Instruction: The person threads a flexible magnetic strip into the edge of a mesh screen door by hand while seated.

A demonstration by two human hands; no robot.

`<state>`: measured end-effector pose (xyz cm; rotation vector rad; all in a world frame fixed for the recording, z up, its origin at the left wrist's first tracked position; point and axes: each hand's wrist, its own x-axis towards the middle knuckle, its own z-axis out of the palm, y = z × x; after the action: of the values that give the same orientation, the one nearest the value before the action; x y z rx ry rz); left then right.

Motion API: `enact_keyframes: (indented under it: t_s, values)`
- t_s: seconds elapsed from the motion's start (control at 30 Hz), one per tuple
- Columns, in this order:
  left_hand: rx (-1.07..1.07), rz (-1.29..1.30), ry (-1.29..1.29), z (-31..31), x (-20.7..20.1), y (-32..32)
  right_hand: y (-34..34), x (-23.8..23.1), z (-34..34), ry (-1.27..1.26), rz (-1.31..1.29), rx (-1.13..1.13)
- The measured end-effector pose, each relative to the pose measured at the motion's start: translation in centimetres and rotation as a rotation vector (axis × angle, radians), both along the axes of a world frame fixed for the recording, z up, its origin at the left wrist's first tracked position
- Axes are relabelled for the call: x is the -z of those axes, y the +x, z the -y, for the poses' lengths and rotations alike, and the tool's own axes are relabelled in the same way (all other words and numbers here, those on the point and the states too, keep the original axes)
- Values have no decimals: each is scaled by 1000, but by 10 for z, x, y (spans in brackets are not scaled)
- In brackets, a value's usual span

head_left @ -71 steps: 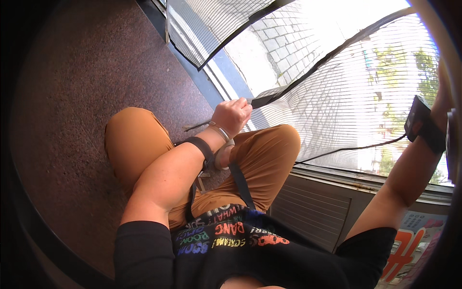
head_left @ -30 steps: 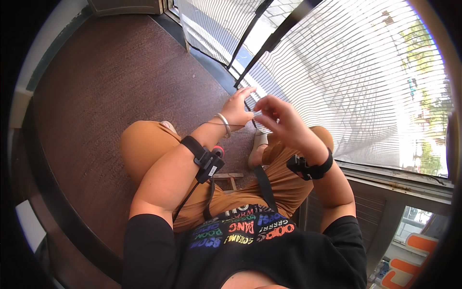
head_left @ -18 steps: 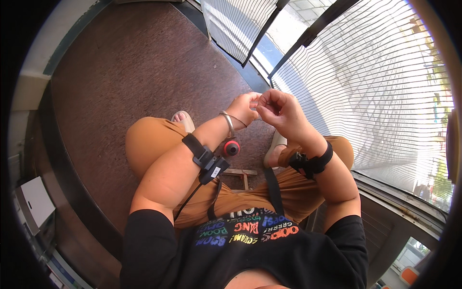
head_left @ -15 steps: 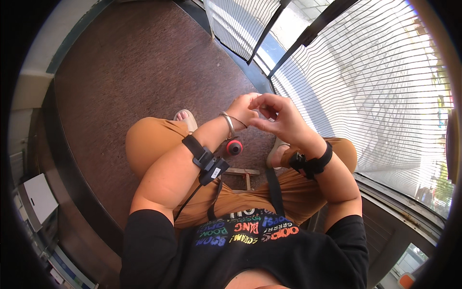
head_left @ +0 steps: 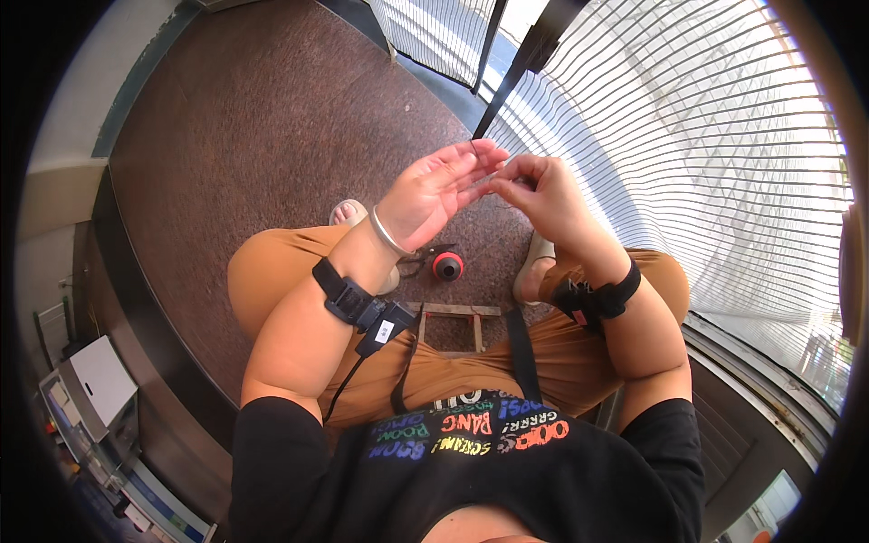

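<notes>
My left hand (head_left: 434,195) is raised palm up, fingers stretched and loosely together, with a silver bangle (head_left: 387,233) on its wrist. A thin dark strand (head_left: 473,147) crosses its fingers near the tips. Close beside those fingertips, my right hand (head_left: 543,195) is closed in a pinch. What its thumb and forefinger hold, if anything, is too small to make out. Black straps with small boxes sit on both forearms; a cable runs from the left box (head_left: 385,330).
Below my hands, between my feet, is a round-ended red and black object (head_left: 448,265). A small wooden frame (head_left: 462,310) shows between my legs. To the right stands a striped translucent curtain (head_left: 688,163); brown floor (head_left: 272,118) spreads ahead. Shelving (head_left: 104,380) lines the lower left.
My left hand has turned palm up and its fingers have straightened. The thin dark band seen near its wrist before is no longer there. Both hands have moved slightly farther away.
</notes>
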<state>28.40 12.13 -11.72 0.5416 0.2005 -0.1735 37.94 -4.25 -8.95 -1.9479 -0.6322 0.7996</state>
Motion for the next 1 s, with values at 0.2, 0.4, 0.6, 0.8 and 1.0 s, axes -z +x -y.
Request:
enact_keyframes:
  t_s: [0.2, 0.4, 0.6, 0.8, 1.0]
  values:
    - [-102, -121, 98, -5, -3, -3, -13, 1, 8, -85, 9, -168]
    - [13, -55, 93, -16, 6, -12, -9, -5, 13, -79, 91, -213]
    - [-45, -150, 384, -12, 1, -14, -8, -4, 11, 26, 179, -46]
    - [-133, -109, 663, 5, 1, -11, -15, 0, 3, 56, 203, -63]
    - [-135, -34, 816, 16, 6, -9, -19, 13, -3, 50, 412, -106]
